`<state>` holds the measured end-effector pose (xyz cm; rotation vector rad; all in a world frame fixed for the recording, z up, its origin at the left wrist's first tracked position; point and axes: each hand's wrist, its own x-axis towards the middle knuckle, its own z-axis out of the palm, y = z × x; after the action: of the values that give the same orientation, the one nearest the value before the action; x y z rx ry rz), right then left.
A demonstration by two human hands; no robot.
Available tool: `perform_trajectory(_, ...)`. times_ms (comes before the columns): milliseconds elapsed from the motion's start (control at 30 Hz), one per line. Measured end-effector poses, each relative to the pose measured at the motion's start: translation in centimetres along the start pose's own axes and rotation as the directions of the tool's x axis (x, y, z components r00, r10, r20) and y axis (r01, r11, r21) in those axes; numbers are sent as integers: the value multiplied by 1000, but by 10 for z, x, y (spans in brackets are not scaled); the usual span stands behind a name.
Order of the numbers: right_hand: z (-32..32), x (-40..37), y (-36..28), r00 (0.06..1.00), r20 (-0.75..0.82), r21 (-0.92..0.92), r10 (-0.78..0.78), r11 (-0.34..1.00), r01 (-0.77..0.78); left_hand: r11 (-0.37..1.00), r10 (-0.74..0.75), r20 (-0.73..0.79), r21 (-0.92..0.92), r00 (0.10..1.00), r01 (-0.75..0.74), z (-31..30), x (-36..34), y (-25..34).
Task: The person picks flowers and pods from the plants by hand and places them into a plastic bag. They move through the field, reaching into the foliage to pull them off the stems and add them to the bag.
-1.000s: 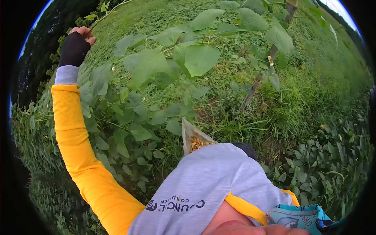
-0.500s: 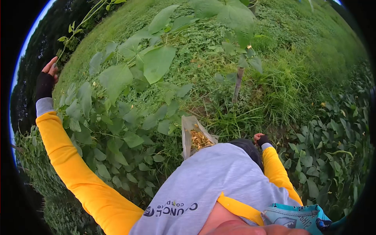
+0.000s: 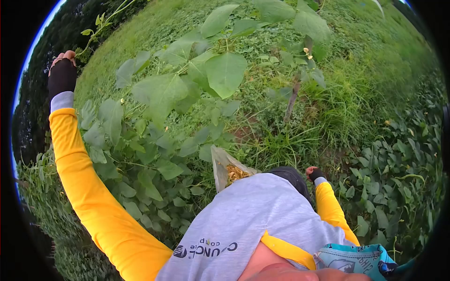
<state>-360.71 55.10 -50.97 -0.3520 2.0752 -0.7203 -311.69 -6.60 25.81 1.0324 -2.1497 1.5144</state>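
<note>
Raised at the far left, my left hand (image 3: pixel 62 65), in a black fingerless glove, has its fingers closed around a thin green vine (image 3: pixel 93 36) that arches up out of view. Low by my right hip, my right hand (image 3: pixel 313 173) is curled closed, also in a black glove; what it holds, if anything, is hidden. Against the front of my body hangs a whitish plastic bag (image 3: pixel 219 169) with its mouth open. Several dry yellow-brown pods (image 3: pixel 237 173) lie inside it. Broad-leaved climbing plants (image 3: pixel 159 96) spread in front of my left arm.
A wooden stake (image 3: pixel 292 99) stands ahead among the leaves, with small pale flowers (image 3: pixel 307 53) near its upper part. Tall grass (image 3: pixel 337 100) grows beyond it. Dense leafy plants (image 3: pixel 389 187) line the right side, and dark trees (image 3: pixel 35 84) rise at the far left.
My left hand has moved slightly up and inward, its back now turned toward me, and the vine has shifted with it. The leaves ahead sit farther right in view. My right hand stays low.
</note>
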Motion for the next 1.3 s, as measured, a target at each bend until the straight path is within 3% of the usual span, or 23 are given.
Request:
perform_trajectory(33, 3, 24, -14, 992, 107, 117, -64, 992, 52, 960, -106, 84, -251, 991, 124, 11, -3, -3)
perform_trajectory(67, 2, 3, -68, 979, 38, 140, -199, 971, 192, 843, -186, 188, -473, 964, 255, 25, -7, -8)
perform_trajectory(133, 6, -9, -160, 888, -62, -56, -455, 890, 452, 412, -203, 361, -812, 910, 414, 51, -20, -21)
perform_trajectory(167, 2, -22, -208, 845, -32, 21, -534, 845, 535, 467, -176, 375, -782, 910, 412, 46, -26, -20)
perform_trajectory(233, -4, -67, -317, 663, -59, -140, -746, 664, 735, 577, -128, 405, -712, 905, 400, 19, -33, -5)
perform_trajectory(267, -7, -88, -366, 632, -80, -166, -771, 635, 754, 607, -111, 400, -697, 910, 381, 14, -35, -4)
perform_trajectory(333, -6, -95, -440, 422, -131, -343, -897, 441, 830, 666, -81, 397, -661, 914, 346, 4, -41, -4)
perform_trajectory(367, -5, -113, -480, 403, -155, -379, -902, 432, 818, 786, -78, 278, -573, 957, 231, -9, -44, 2)
perform_trajectory(400, -1, -102, -508, 276, -172, -432, -946, 324, 842, 883, -53, 157, -453, 986, 119, -24, -46, 10)
perform_trajectory(433, 2, -98, -536, 255, -166, -528, -952, 305, 793, 952, -4, 42, -306, 999, 16, -32, -49, 10)
perform_trajectory(467, 5, -96, -561, 243, -160, -583, -957, 290, 759, 950, 9, 90, -313, 996, 20, -30, -49, 5)
perform_trajectory(500, 6, -91, -581, 271, -71, -776, -960, 224, 590, 940, 14, 80, -340, 997, 14, -32, -50, 3)
perform_trajectory(567, 17, -70, -612, 387, -16, -823, -922, 232, 519, 918, 24, 61, -396, 998, 2, -34, -54, 4)
perform_trajectory(600, 23, -58, -623, 449, 5, -833, -893, 245, 496, 938, 45, 116, -347, 992, -1, -24, -55, -3)
perform_trajectory(700, 17, -24, -638, 558, 6, -761, -830, 358, 541, 883, 126, 45, -461, 991, -91, 3, -55, -23)
perform_trajectory(733, 14, -16, -639, 576, 3, -724, -817, 396, 565, 843, 86, 122, -538, 989, -6, 0, -56, -27)
perform_trajectory(800, 11, -2, -639, 606, -8, -639, -796, 470, 608, 732, 29, 286, -658, 958, 174, -8, -57, -30)
perform_trajectory(900, 7, 12, -636, 640, -13, -464, -768, 571, 677, 843, 36, 41, -538, 998, -9, 15, -62, -57)
perform_trajectory(933, 6, 14, -634, 655, -18, -382, -756, 610, 694, 844, 20, 135, -533, 991, 56, 14, -62, -65)
perform_trajectory(1000, 2, 20, -632, 690, -7, -192, -724, 678, 710, 892, -64, 85, -441, 994, 95, 15, -72, -68)
perform_trajectory(1067, -2, 23, -636, 732, 29, 48, -681, 732, 679, 912, -159, 108, -364, 981, 188, 0, -84, -63)
perform_trajectory(1200, -31, 26, -638, 773, 217, 443, -597, 765, 467, 866, -269, -55, -451, 962, 216, -18, -115, -45)
perform_trajectory(1300, -49, 11, -606, 742, 361, 399, -564, 813, 424, 776, -332, -41, -580, 943, 248, -74, -135, 19)
